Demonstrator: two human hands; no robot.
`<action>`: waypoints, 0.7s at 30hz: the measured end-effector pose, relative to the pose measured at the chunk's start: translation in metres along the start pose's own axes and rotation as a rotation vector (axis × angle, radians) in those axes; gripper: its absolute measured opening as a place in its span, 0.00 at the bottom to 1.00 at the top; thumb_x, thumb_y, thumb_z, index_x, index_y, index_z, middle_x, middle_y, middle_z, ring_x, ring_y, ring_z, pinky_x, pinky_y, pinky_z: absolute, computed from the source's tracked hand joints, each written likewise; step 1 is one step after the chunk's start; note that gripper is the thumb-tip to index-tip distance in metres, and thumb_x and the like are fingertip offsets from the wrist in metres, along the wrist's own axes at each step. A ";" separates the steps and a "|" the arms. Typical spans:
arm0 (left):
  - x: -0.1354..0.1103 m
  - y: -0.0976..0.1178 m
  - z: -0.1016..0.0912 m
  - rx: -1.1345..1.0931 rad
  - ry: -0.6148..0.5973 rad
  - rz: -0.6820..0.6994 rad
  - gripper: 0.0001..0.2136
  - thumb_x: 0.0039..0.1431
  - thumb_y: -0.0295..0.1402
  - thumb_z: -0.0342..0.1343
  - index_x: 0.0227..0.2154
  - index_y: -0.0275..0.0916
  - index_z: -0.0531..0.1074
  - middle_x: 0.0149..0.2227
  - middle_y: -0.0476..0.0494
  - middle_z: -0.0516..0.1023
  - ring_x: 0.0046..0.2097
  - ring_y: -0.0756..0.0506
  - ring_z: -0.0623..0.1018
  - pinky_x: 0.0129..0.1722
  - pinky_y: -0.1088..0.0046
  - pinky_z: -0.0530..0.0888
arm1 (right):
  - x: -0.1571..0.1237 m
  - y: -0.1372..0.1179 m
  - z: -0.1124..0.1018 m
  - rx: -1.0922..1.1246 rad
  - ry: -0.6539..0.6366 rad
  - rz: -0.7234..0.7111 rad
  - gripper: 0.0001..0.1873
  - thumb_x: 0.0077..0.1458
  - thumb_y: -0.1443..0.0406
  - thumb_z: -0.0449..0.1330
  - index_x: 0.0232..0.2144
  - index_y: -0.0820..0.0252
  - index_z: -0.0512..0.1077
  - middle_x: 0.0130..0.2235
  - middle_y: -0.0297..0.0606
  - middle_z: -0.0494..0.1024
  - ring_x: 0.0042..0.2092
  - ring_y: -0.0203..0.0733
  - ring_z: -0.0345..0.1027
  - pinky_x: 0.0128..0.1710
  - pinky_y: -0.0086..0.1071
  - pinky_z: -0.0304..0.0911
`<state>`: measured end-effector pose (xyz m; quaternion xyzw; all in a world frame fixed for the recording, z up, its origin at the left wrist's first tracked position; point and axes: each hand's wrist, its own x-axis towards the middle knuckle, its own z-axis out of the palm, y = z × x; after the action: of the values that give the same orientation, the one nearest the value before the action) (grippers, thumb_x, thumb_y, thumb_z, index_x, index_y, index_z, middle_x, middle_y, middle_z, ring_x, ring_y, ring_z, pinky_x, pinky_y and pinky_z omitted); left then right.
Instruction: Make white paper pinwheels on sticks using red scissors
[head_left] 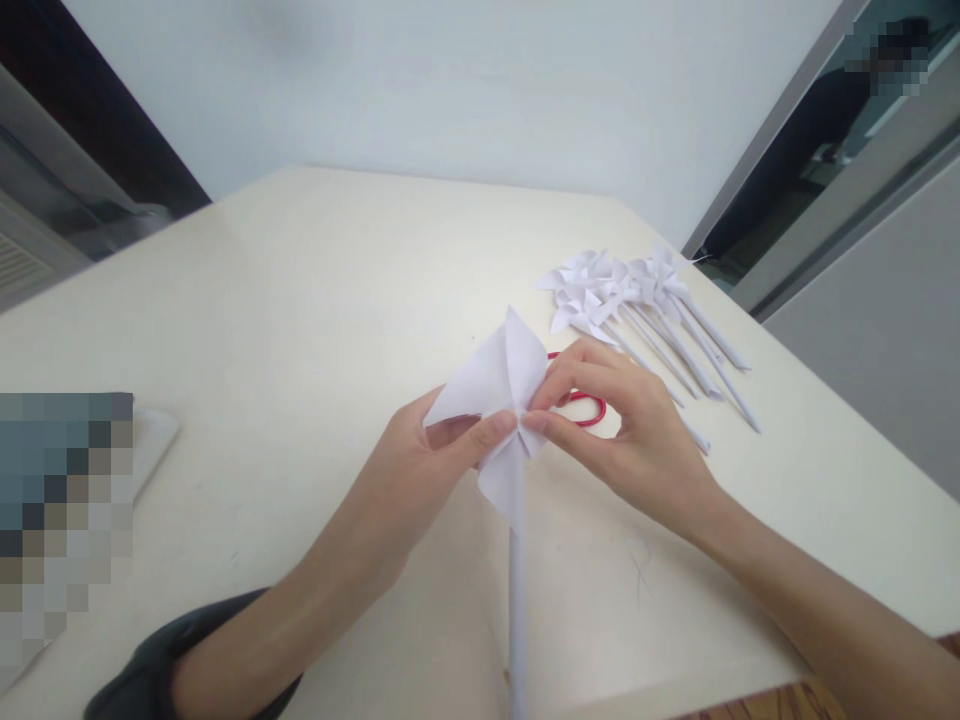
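Note:
A white paper pinwheel is held up over the table, its rolled paper stick pointing down toward me. My left hand grips the pinwheel from the left, thumb pressed near its centre and fingers behind the blades. From the right, my right hand pinches a blade's folded edge close to the centre between thumb and fingers. Behind that hand lie scissors with red handles; their blades are hidden.
Several white paper pinwheels with rolled sticks lie in a pile at the table's right. A partly blurred-out flat object rests at the left edge. The cream table meets a white wall. Beyond an opening at upper right is a person.

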<state>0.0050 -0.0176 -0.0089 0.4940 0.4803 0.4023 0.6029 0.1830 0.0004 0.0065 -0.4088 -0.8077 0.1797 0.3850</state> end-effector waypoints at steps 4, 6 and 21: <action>0.000 0.003 0.001 -0.021 -0.013 0.003 0.15 0.56 0.37 0.57 0.46 0.44 0.71 0.42 0.47 0.80 0.44 0.42 0.77 0.41 0.70 0.71 | -0.001 0.000 0.000 0.003 0.000 0.007 0.05 0.51 0.66 0.63 0.25 0.59 0.71 0.31 0.29 0.71 0.33 0.32 0.64 0.40 0.33 0.56; -0.001 0.003 0.001 -0.027 -0.008 -0.006 0.16 0.56 0.37 0.57 0.48 0.44 0.71 0.43 0.46 0.79 0.44 0.42 0.77 0.41 0.70 0.71 | -0.001 0.000 -0.001 0.000 -0.004 0.003 0.05 0.51 0.65 0.63 0.25 0.59 0.71 0.31 0.30 0.71 0.34 0.33 0.64 0.40 0.33 0.55; 0.000 0.000 -0.001 0.023 0.057 0.020 0.13 0.55 0.33 0.57 0.44 0.43 0.74 0.38 0.48 0.81 0.40 0.43 0.78 0.37 0.72 0.72 | -0.001 -0.001 0.000 -0.003 0.015 0.005 0.07 0.52 0.62 0.62 0.24 0.57 0.73 0.30 0.31 0.72 0.32 0.34 0.64 0.39 0.34 0.55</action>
<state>0.0034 -0.0178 -0.0087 0.4939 0.4969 0.4166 0.5793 0.1835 -0.0012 0.0065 -0.4125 -0.8041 0.1766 0.3900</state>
